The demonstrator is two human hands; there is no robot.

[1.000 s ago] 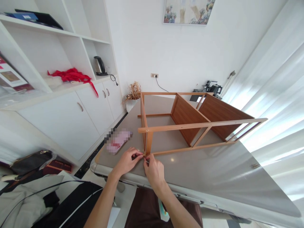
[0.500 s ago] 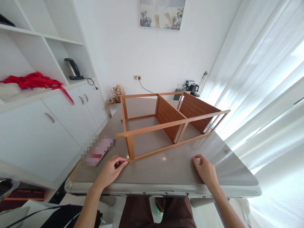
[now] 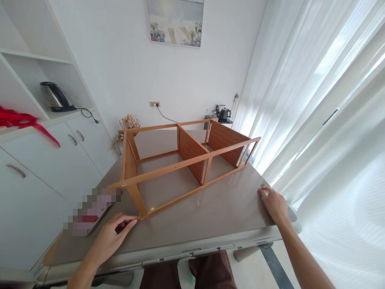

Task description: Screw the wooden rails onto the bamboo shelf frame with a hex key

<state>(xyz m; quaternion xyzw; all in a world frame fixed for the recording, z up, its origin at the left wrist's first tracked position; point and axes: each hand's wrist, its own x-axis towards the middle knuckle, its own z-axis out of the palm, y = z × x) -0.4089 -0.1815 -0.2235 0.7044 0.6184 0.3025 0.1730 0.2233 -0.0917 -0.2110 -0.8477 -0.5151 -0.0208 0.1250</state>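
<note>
1. the wooden shelf (image 3: pixel 183 163) lies on its side on the grey table (image 3: pixel 216 212), its long rails running from the near left to the far right.
2. the left hand (image 3: pixel 112 232) is at the shelf's near left bottom corner, thumb and forefinger brought close together and touching the end there; i cannot tell whether they pinch the wood itself or some small piece at the joint.
3. the right hand (image 3: pixel 274 202) is near the table's right end, well apart from the shelf, its fingers narrowed beside a few small metal pieces (image 3: pixel 263 185); i cannot tell whether it holds one.
4. inside the shelf, a middle board (image 3: pixel 192 154) and a far board (image 3: pixel 227 140) stand on edge across the rails.
5. a pinkish thing (image 3: pixel 96 210), blurred over, lies on the table left of the shelf, near the left hand.
6. behind, a black kettle (image 3: pixel 224 114) stands by the curtain (image 3: pixel 331 120); a silver-and-black kettle (image 3: pixel 55 96) sits in the white cupboard (image 3: pixel 39 156), with red cloth (image 3: pixel 18 119) nearby.
</note>
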